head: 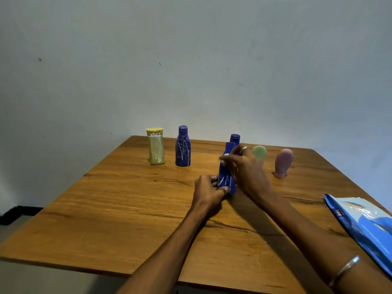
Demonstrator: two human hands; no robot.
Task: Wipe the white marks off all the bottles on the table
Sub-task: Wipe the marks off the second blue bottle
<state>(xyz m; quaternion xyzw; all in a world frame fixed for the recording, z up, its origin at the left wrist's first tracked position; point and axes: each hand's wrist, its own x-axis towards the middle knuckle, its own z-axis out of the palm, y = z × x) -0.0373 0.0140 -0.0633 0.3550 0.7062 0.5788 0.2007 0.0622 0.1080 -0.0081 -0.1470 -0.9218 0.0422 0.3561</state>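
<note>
Six bottles on the desk [127,209]; one blue bottle [227,177] at frame centre is being worked. Left hand [209,192] grips its base, fingers curled round it. Right hand [244,164] pinches something pale at the upper body (a wipe, probably; too blurred to confirm). White streaks remain low down: next, rub downward.

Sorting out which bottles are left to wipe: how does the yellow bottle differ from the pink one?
The yellow bottle is streaked with white marks down its front; the pink bottle shows none that I can make out. The yellow bottle is blocky with a flat yellow top, while the pink bottle is rounded on top and flares at its base. The yellow bottle stands far left, the pink bottle far right. Both stand upright on the table, untouched by either hand.
</note>
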